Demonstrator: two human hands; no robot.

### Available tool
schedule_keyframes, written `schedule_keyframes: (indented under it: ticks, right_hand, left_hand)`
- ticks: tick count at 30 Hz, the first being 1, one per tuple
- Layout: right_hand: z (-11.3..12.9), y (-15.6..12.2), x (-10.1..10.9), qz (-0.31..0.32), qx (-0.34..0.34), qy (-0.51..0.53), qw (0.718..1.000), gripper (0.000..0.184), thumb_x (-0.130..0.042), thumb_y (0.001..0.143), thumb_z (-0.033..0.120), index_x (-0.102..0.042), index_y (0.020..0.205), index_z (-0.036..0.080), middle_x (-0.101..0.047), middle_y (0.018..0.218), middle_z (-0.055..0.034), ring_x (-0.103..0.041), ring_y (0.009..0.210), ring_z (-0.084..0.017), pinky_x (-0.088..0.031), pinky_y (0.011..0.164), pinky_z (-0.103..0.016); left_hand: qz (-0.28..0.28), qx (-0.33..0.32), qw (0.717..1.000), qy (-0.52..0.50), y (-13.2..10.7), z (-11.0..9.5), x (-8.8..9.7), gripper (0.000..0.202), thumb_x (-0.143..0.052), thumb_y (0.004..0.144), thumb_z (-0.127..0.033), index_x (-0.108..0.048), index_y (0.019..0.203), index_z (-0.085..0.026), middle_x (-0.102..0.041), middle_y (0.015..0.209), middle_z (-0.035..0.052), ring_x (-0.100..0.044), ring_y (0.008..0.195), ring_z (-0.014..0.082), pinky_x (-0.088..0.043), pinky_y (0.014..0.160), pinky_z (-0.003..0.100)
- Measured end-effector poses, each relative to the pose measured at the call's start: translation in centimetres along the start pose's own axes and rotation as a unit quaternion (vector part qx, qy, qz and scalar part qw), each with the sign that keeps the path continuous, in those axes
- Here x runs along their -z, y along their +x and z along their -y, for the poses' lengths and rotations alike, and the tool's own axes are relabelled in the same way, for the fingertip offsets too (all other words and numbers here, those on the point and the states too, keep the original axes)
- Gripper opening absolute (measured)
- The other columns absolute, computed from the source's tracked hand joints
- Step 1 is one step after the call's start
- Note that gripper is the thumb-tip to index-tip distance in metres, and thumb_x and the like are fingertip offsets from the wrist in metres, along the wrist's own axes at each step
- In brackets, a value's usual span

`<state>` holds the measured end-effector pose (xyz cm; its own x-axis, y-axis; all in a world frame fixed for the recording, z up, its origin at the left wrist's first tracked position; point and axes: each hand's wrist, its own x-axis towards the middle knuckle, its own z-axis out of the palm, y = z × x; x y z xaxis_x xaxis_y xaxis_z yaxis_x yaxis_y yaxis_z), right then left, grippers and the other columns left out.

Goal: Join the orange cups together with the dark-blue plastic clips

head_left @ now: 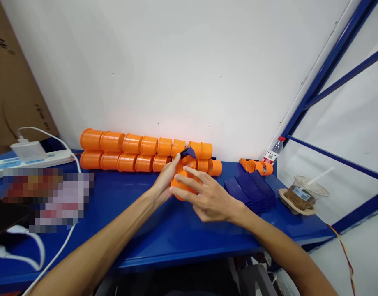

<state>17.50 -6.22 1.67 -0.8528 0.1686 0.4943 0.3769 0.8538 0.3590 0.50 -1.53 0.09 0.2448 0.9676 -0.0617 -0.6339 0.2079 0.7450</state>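
Observation:
An orange plastic cup-like part is held up at the middle of the blue table. My left hand is closed around its left side, with the thumb up along it. The fingers of my right hand lie across its front and right side, gripping it. A dark blue piece sticks out at the top of the part, by my left thumb; how it joins the part is hidden. Behind my hands, two stacked rows of orange cups lie on their sides along the wall.
Dark blue flat plates lie stacked to the right, with smaller orange parts behind. Beyond stand a bottle and a drink cup with a straw. On the left are a power strip, a charger and white cables.

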Motion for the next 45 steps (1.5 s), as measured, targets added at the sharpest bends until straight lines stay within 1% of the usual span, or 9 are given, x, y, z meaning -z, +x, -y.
schedule_keyframes:
  ticks: [4, 9, 13, 16, 20, 24, 28, 37, 45]
  right_hand:
    - [-2.9, -0.9, 2.5, -0.145, -0.179, 0.090, 0.969, 0.028, -0.056, 0.092, 0.018, -0.068, 0.117, 0.021, -0.072, 0.120, -0.0105, -0.067, 0.113, -0.023, -0.056, 0.096, -0.040]
    - [-9.1, -4.0, 5.2, -0.136, -0.446, 0.069, 0.882, 0.022, -0.056, 0.095, 0.027, -0.070, 0.080, 0.018, -0.072, 0.074, -0.0031, -0.066, 0.067, -0.016, -0.050, 0.066, -0.027]
    - [-11.8, -6.4, 6.0, 0.103, -0.566, -0.073, 0.814, 0.020, -0.064, 0.090, 0.026, -0.073, 0.074, 0.018, -0.075, 0.078, -0.0079, -0.071, 0.078, -0.021, -0.047, 0.069, -0.028]
    - [-11.5, -6.7, 5.7, 0.340, -0.570, -0.020, 0.748, 0.023, -0.069, 0.088, 0.031, -0.073, 0.071, 0.016, -0.075, 0.071, -0.0097, -0.072, 0.071, -0.021, -0.047, 0.065, -0.027]
    - [-10.5, -5.7, 4.6, 0.458, -0.558, 0.046, 0.691, 0.018, -0.069, 0.086, 0.024, -0.075, 0.075, 0.010, -0.074, 0.065, -0.0104, -0.070, 0.062, -0.019, -0.048, 0.063, -0.027]
    - [-10.1, -5.1, 3.9, 0.468, -0.536, 0.022, 0.702, 0.015, -0.063, 0.081, 0.010, -0.077, 0.077, 0.008, -0.075, 0.068, -0.0135, -0.072, 0.066, -0.022, -0.047, 0.066, -0.029]
    - [-10.2, -5.1, 4.4, 0.434, -0.520, -0.013, 0.736, 0.021, -0.057, 0.078, 0.007, -0.077, 0.084, 0.010, -0.074, 0.070, -0.0125, -0.071, 0.068, -0.022, -0.043, 0.067, -0.029]
    - [-9.1, -4.3, 4.3, 0.134, -0.464, 0.068, 0.873, 0.030, -0.061, 0.073, 0.014, -0.064, 0.102, 0.021, -0.070, 0.079, 0.0005, -0.060, 0.071, -0.016, -0.034, 0.062, -0.025]
    - [-4.2, -1.4, 0.4, 0.079, -0.408, 0.081, 0.906, 0.008, -0.058, 0.085, 0.019, -0.065, 0.088, 0.019, -0.066, 0.070, -0.0008, -0.054, 0.060, -0.015, -0.029, 0.061, -0.026]
  left_hand:
    - [-0.038, -0.010, 0.999, -0.035, 0.0, 0.0, -0.9, 0.036, -0.047, 0.106, -0.042, -0.071, 0.105, -0.016, -0.078, 0.093, 0.0099, -0.074, 0.073, 0.0190, -0.062, 0.069, 0.031]
    - [-0.068, 0.005, 0.997, -0.030, -0.5, -0.3, -1.9, 0.034, -0.045, 0.106, -0.037, -0.070, 0.107, -0.014, -0.078, 0.102, 0.0124, -0.077, 0.085, 0.0220, -0.064, 0.078, 0.036]
    - [-0.074, 0.020, 0.997, 0.004, -0.7, 0.0, -1.7, 0.035, -0.045, 0.106, -0.036, -0.067, 0.113, -0.010, -0.078, 0.102, 0.0175, -0.078, 0.087, 0.0257, -0.066, 0.072, 0.037]
    - [-0.056, 0.040, 0.997, 0.022, -0.9, 0.1, -1.6, 0.037, -0.041, 0.107, -0.036, -0.063, 0.121, -0.008, -0.076, 0.111, 0.0228, -0.078, 0.095, 0.0294, -0.066, 0.070, 0.037]
    - [-0.018, 0.065, 0.998, 0.006, -1.3, -0.1, -1.9, 0.049, -0.031, 0.107, -0.047, -0.057, 0.130, -0.012, -0.073, 0.121, 0.0255, -0.076, 0.105, 0.0338, -0.066, 0.075, 0.044]
    - [-0.023, 0.073, 0.997, 0.008, -1.5, -0.4, -2.2, 0.063, -0.037, 0.101, -0.065, -0.058, 0.125, -0.012, -0.073, 0.111, 0.0241, -0.076, 0.101, 0.0374, -0.065, 0.078, 0.052]
    - [-0.075, 0.080, 0.993, 0.035, -1.3, -0.1, -2.2, 0.038, -0.064, 0.095, -0.047, -0.060, 0.114, -0.014, -0.073, 0.096, 0.0160, -0.079, 0.084, 0.0317, -0.065, 0.076, 0.045]
    - [-0.047, 0.044, 0.997, 0.037, -0.9, 0.5, -1.9, 0.016, -0.073, 0.087, -0.028, -0.067, 0.088, -0.013, -0.068, 0.072, 0.0071, -0.070, 0.061, 0.0201, -0.062, 0.063, 0.034]
    - [-0.002, -0.001, 0.997, 0.081, 0.4, 2.0, -0.3, 0.028, -0.086, 0.074, -0.031, -0.071, 0.088, -0.012, -0.071, 0.076, 0.0066, -0.067, 0.059, 0.0170, -0.059, 0.062, 0.031]
